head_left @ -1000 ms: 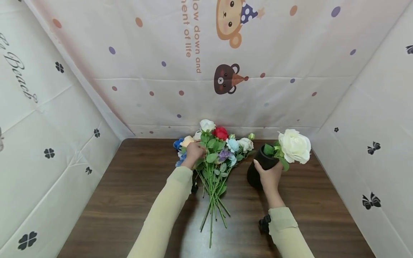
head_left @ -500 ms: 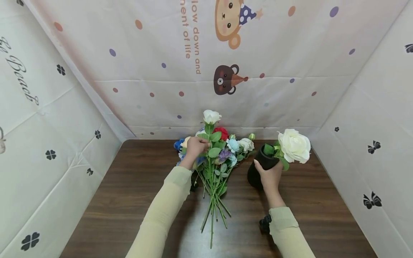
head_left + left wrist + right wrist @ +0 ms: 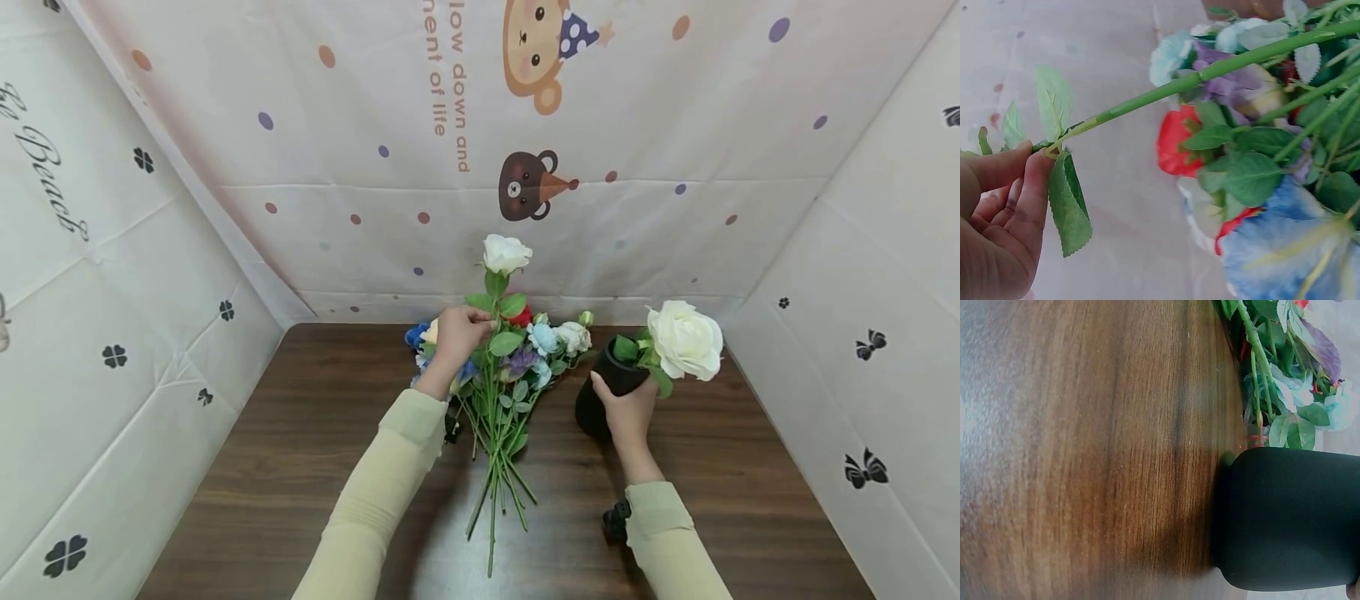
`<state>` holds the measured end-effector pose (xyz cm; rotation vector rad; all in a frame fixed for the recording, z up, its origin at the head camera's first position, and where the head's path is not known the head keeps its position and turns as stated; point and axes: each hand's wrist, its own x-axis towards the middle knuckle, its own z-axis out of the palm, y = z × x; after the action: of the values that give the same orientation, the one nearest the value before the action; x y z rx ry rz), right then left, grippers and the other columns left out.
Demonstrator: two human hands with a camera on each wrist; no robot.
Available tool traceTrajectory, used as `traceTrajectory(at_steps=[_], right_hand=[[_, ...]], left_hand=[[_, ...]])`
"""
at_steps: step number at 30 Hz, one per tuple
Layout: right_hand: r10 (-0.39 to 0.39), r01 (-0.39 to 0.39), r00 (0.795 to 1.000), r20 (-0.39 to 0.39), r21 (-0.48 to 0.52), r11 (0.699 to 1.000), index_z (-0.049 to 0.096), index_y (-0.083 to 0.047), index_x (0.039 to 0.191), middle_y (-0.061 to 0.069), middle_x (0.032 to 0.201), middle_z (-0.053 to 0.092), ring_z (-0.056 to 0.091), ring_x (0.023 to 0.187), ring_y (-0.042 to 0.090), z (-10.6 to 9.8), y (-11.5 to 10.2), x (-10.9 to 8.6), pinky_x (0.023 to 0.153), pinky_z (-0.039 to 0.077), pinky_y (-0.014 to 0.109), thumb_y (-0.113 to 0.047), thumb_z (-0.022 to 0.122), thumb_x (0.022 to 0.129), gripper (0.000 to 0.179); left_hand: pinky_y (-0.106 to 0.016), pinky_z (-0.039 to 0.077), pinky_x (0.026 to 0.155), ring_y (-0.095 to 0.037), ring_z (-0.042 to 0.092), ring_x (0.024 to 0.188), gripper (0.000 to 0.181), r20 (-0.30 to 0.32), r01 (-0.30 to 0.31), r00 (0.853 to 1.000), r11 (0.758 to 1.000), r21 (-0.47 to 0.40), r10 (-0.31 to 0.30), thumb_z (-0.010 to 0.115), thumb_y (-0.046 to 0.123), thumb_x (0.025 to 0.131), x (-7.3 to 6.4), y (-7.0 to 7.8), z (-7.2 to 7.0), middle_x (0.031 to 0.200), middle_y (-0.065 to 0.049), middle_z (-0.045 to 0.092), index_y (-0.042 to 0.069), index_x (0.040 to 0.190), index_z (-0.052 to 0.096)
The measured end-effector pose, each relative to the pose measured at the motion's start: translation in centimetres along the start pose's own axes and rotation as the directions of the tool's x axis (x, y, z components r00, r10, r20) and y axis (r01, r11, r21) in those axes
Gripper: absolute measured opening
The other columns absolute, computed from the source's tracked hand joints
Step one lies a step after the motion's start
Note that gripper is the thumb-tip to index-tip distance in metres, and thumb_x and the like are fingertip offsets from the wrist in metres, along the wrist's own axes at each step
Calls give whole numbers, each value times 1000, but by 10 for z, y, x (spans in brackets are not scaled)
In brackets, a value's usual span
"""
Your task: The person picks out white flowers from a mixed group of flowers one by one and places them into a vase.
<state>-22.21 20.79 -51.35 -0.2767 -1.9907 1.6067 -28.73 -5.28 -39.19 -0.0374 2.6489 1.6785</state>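
Between thumb and fingertips my left hand [image 3: 461, 340] pinches the green stem [image 3: 1166, 90] of a white rose [image 3: 507, 253], near its leaves. The bloom is raised above a pile of artificial flowers [image 3: 1279, 231]; in the head view its lower stem overlaps the other stems. My right hand [image 3: 630, 410] grips a black vase [image 3: 592, 404] standing on the table, with the thumb on the near side. A large cream-white rose [image 3: 684, 340] leans out of the vase's mouth to the right. In the right wrist view the vase [image 3: 1291, 519] hides nearly all of that hand.
The loose pile holds a red bloom [image 3: 519, 317], pale blue blooms [image 3: 542, 338] and a blue one [image 3: 415, 336]; its stems [image 3: 492, 500] fan toward the table's front. A printed cloth [image 3: 360, 250] hangs behind the wooden table [image 3: 300, 467], with more cloth at both sides.
My left hand has moved up and slightly right, lifting the white rose out of the pile's top. The right hand, the vase and its cream-white rose have stayed in place.
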Motion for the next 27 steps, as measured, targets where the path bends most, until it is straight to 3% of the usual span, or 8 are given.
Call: traceTrajectory(at_steps=[5, 9, 14, 20, 27], right_hand=[[2, -2, 1000, -1, -7, 1000, 47, 5, 142, 25, 140, 55, 54, 131, 37, 0, -1, 0, 114, 41, 54, -14, 84, 84, 71], [3, -3, 1000, -4, -15, 1000, 46, 6, 143, 26, 140, 54, 53, 132, 39, 0, -1, 1, 114, 40, 55, -14, 84, 85, 72], [7, -7, 1000, 7, -10, 1000, 46, 5, 143, 25, 140, 54, 53, 132, 39, 0, -1, -1, 114, 40, 55, -16, 84, 85, 72], [17, -17, 1000, 2, -7, 1000, 45, 5, 143, 26, 141, 54, 53, 133, 39, 0, -1, 0, 115, 39, 55, -15, 84, 85, 73], [12, -12, 1000, 1, -19, 1000, 45, 5, 144, 26, 143, 53, 52, 135, 39, 0, -1, 1, 117, 38, 56, -15, 84, 84, 74]], left_hand=[[-25, 53, 64, -22, 73, 79, 20, -20, -45, 999, 999, 12, 46, 72, 14, 96, -10, 10, -3, 99, -17, 79, 4, 111, 79], [-29, 58, 68, -26, 75, 87, 20, -36, -84, 996, 996, 10, 84, 72, 16, 96, -21, 18, -5, 102, -16, 78, 4, 112, 79], [-31, 58, 68, -28, 74, 83, 18, -66, -191, 979, 980, 47, 194, 74, 14, 94, -36, 24, -9, 98, -16, 78, 3, 107, 80], [-30, 56, 66, -28, 73, 79, 14, -103, -340, 932, 936, 94, 349, 75, 11, 93, -52, 27, -12, 92, -16, 78, 1, 100, 80], [-21, 52, 62, -29, 73, 74, 12, -147, -514, 848, 858, 9, 509, 77, 9, 90, -73, 48, -14, 89, -18, 79, -2, 95, 80]])
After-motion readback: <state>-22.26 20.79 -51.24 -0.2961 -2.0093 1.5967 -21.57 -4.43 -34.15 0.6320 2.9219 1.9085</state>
